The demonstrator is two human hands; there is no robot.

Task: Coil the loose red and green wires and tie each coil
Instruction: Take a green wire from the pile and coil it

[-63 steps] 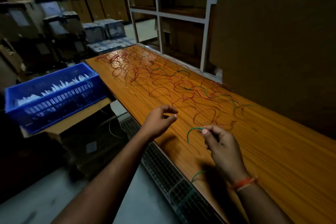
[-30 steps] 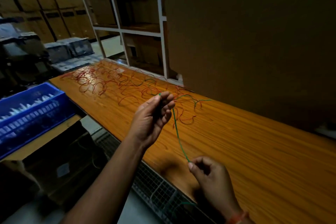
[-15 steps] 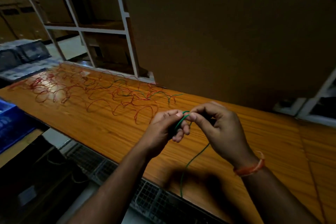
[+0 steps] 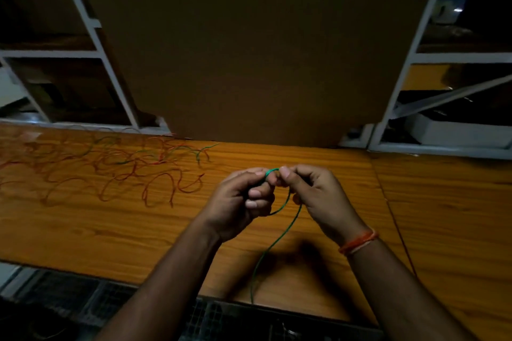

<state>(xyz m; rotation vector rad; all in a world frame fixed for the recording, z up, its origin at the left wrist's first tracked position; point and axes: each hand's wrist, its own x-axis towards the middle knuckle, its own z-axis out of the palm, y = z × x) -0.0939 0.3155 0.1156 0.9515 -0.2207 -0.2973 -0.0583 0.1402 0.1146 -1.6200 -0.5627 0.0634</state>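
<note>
Head cam: your left hand (image 4: 240, 200) and right hand (image 4: 315, 196) both pinch the green wire (image 4: 278, 238) above the tabletop (image 4: 110, 227).

The upper end of the green wire (image 4: 277, 241) disappears between the curled fingers of the left hand (image 4: 243, 202) and right hand (image 4: 315, 196), so how many turns are wound there cannot be told. The loose wires (image 4: 110, 169) run off the left edge, blurred, perhaps tangled together.

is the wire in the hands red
No, the wire pinched between the left hand and right hand is green.
</note>
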